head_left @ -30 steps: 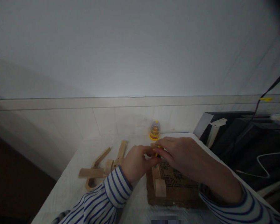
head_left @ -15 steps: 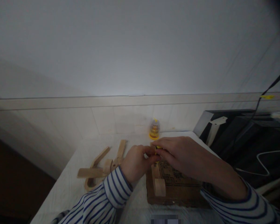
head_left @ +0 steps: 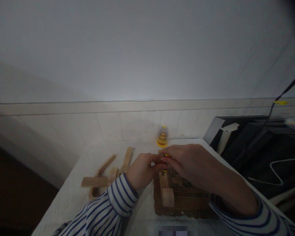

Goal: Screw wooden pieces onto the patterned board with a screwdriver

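My left hand (head_left: 142,169) and my right hand (head_left: 189,162) meet fingertip to fingertip over the far left corner of a brown wooden board with a dark line pattern (head_left: 184,193). Both are pinched on a small yellow tool (head_left: 165,155), which is mostly hidden between the fingers. A light wooden strip (head_left: 166,191) lies along the board's left side, just under my hands. Both sleeves are white with blue stripes.
Several loose light wooden pieces (head_left: 105,175) lie on the white table (head_left: 78,193) to the left. A small yellow-based container (head_left: 162,136) stands at the wall behind my hands. Dark equipment with cables (head_left: 267,150) is on the right.
My hands have stayed joined on the small yellow tool, shifting only slightly. The camera view has drifted a little.
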Demonstrator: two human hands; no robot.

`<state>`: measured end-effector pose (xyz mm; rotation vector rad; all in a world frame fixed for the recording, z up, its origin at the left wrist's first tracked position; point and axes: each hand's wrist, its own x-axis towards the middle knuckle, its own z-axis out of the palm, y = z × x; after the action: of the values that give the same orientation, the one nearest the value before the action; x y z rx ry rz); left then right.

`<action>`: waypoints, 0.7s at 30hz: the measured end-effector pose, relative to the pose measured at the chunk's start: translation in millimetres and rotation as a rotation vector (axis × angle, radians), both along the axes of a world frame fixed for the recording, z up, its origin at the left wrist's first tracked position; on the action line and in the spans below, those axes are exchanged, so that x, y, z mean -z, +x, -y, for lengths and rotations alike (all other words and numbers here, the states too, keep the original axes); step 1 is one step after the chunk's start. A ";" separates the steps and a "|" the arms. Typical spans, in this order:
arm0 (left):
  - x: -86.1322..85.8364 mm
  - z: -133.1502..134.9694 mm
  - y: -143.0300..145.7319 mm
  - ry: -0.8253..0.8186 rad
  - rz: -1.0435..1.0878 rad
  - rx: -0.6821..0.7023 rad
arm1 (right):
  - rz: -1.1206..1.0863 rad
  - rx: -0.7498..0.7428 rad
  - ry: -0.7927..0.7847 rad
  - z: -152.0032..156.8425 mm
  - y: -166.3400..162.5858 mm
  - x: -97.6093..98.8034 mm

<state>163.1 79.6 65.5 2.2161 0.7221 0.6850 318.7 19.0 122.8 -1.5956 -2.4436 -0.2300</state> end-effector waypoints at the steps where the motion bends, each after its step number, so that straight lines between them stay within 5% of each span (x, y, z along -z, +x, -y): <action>1: 0.4 -0.4 -0.4 -0.010 0.012 0.012 | 0.001 0.006 -0.005 0.2 -0.4 0.3; 12: -1.8 -1.1 -2.3 -0.052 0.042 0.058 | 0.063 0.056 0.017 0.9 -7.7 -1.3; 21: -9.0 9.9 3.8 0.116 -0.137 -0.263 | 0.050 0.068 0.024 -1.4 -5.2 1.0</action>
<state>167.0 69.7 74.5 2.3133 1.0820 0.7238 313.5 20.4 121.8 -1.6834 -2.4158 -0.3130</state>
